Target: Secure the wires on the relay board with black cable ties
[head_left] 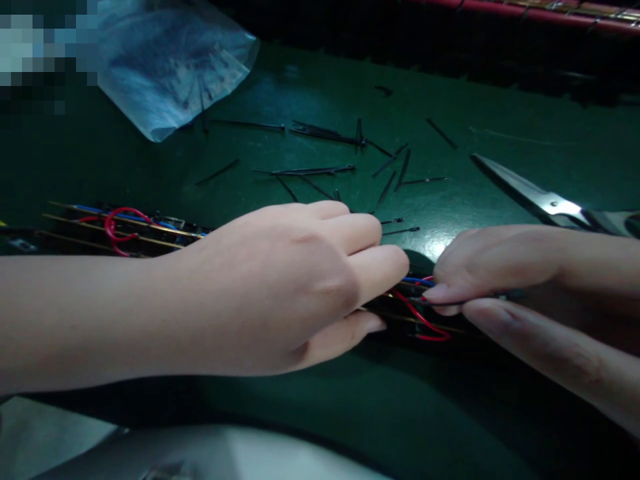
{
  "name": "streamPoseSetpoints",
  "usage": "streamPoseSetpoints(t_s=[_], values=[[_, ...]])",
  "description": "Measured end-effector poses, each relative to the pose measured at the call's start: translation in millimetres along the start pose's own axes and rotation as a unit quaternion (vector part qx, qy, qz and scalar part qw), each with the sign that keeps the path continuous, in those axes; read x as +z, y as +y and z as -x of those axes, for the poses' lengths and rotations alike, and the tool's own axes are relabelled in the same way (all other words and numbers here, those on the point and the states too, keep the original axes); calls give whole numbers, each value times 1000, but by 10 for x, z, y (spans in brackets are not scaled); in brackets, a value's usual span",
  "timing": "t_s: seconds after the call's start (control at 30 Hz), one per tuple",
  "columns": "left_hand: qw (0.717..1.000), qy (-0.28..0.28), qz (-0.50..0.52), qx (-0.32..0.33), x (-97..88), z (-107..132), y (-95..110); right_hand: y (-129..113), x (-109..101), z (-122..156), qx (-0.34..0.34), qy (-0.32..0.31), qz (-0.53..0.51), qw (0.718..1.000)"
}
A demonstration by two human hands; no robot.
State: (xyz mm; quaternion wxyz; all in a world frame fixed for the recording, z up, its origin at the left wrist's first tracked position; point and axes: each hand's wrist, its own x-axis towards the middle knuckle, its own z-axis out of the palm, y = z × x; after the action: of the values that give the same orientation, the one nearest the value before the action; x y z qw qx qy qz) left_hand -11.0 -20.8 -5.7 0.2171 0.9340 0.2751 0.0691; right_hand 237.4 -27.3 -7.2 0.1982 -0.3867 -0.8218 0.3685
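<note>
A long dark strip (pixel 125 230) with gold edges and red and blue wires lies across the green table (pixel 320 400). My left hand (pixel 285 287) is closed over the strip's middle, fingers curled onto it. My right hand (pixel 500 287) pinches a thin black cable tie (pixel 450 303) between thumb and forefinger, right where a red wire (pixel 425 323) loops out of the strip. The two hands almost touch.
Several cut black cable-tie ends (pixel 320 170) lie scattered behind the hands. Scissors (pixel 540 197) rest at the right. A clear plastic bag (pixel 170 63) lies at the back left. A red strip (pixel 525 13) runs along the far edge.
</note>
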Motion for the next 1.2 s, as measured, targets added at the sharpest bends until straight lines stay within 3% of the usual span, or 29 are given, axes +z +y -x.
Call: streamPoseSetpoints(t_s=[0.53,0.77,0.8,0.93,1.2], values=[[1000,-1,-12,3,-6,-9,-12,-10,-15,30,41,-6,-4,999],[1000,-2,-21,5,11,-10,-15,-27,25,26,83,35,-52,995],[1000,-1,-22,5,10,-8,-13,-29,31,19,82,52,-64,993],[1000,3,-20,7,8,-6,-7,-19,23,17,46,-1,-16,999],[1000,3,-9,12,12,-8,-15,-21,-7,43,25,4,4,1000]])
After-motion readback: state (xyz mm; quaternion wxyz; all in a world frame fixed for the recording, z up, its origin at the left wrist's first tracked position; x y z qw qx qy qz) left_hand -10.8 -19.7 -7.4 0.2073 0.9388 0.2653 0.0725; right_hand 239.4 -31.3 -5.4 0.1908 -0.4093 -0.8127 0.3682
